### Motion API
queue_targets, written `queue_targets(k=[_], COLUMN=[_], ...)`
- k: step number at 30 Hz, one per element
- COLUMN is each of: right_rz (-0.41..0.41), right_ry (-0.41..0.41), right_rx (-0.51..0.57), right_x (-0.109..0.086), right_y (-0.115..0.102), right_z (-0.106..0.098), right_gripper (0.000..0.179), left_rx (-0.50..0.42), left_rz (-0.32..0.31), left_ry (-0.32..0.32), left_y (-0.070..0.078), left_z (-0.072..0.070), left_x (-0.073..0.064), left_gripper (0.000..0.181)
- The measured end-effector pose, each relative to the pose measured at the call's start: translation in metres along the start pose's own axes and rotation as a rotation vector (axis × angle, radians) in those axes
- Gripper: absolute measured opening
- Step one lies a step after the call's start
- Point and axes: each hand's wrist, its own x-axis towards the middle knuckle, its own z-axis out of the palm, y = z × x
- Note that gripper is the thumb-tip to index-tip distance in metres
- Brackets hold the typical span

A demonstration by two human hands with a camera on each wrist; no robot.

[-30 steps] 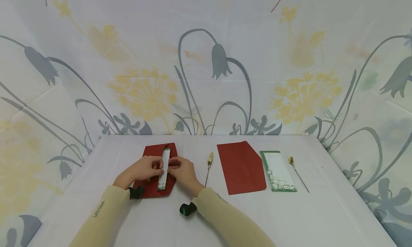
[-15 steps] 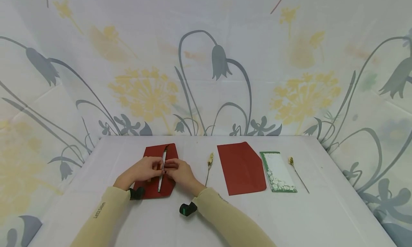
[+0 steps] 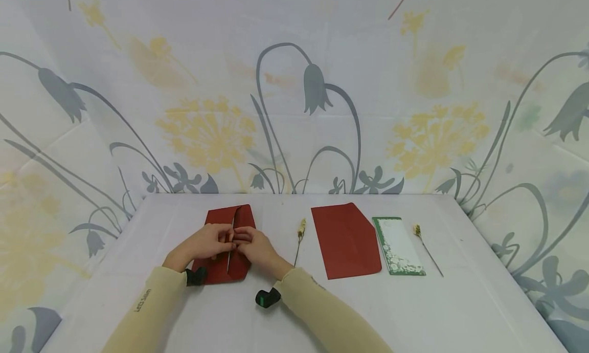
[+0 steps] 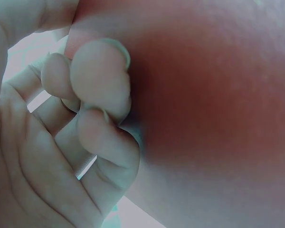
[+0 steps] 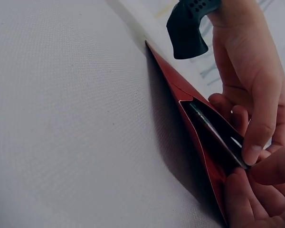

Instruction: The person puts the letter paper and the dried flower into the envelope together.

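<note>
A red envelope (image 3: 220, 216) lies on the left of the table, its opening running lengthwise near the middle. Inside that opening sits a card (image 5: 213, 124), of which a thin edge shows. My left hand (image 3: 204, 242) grips the left side of the mouth, thumb and forefinger together in the left wrist view. From the other side my right hand (image 3: 259, 248) reaches the mouth, thumb and fingers bent at the card's edge. In the right wrist view the fingertips of both hands meet there, and they partly hide the card.
A dried flower stem (image 3: 298, 243) lies right of the right hand. Farther right come a second red envelope (image 3: 347, 243), a white card with a green floral border (image 3: 397, 243) and another dried flower (image 3: 425, 246). A patterned cloth (image 3: 294, 138) stands behind the table.
The white card has slid left into the envelope, from a broad strip to a thin edge. My right hand has moved slightly left with it. The left hand has stayed nearly still.
</note>
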Motion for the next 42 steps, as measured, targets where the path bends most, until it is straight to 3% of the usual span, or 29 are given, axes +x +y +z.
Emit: queue_targets(k=[14,31,42], right_rz=[0.002,0.002,0.012], right_ry=[0.037,0.089,0.102], right_rx=[-0.018,0.055,0.005], right_x=[-0.003,-0.011,-0.016], right_y=[-0.001,-0.017,-0.023], right_z=[-0.013,-0.039,-0.053], right_gripper=[0.032,0.034,0.037], left_rx=[-0.001,0.011,0.018], left_rz=[-0.034,-0.052,-0.066], left_ry=[-0.007,-0.008,-0.003], left_y=[0.000,-0.003,-0.003], left_z=[0.003,0.006,0.006], left_x=[0.001,0.003,0.002], left_gripper=[0.020,0.022,0.021])
